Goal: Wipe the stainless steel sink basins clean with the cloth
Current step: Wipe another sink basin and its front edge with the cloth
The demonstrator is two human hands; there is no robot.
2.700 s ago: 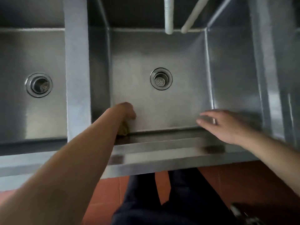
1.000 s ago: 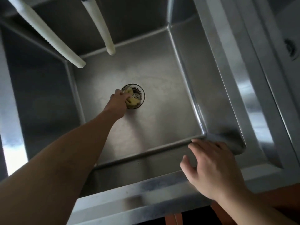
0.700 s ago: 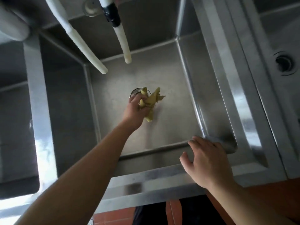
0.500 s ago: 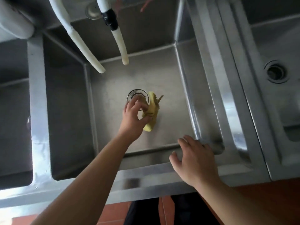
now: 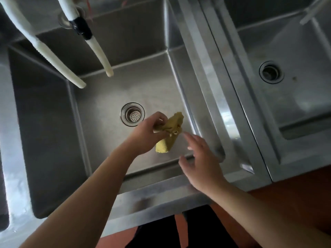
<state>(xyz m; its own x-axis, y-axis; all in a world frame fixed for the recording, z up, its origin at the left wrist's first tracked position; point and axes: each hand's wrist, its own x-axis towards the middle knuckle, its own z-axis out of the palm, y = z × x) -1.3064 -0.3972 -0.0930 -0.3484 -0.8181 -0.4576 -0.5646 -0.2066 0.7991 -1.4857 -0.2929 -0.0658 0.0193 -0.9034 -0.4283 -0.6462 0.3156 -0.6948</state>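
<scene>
**Cloth held above middle basin, long axis running near-to-far**

Yellow cloth [image 5: 169,132] bunched into a loose roll, held in the air over the floor of the middle basin [image 5: 100,97], to the right of the drain [image 5: 132,114]. Long axis tilted: lower, rounded end pointing toward the near edge of the sink, upper, ragged end pointing away and slightly right, toward the right wall of the basin. Not seen touching the steel.

Left hand [image 5: 149,134] gripping the cloth around its middle, fingers [image 5: 158,116] curled and clamped on the fabric, thumb side partly hidden by the folds. Left forearm reaching in from the lower left across the front rim.

Right hand [image 5: 200,158] just beside the cloth on its right, over the near right corner of the basin. Fingers [image 5: 190,137] straight and spread apart, tips close to the lower half of the cloth; contact cannot be confirmed. Nothing held.

Two white hoses [image 5: 100,52] hanging over the back of the middle basin, tips clear of the floor. Right basin [image 5: 295,51] with its own dark drain [image 5: 271,72] beyond a double steel divider. Left basin in shadow. Red floor [image 5: 295,178] below the front rim.
</scene>
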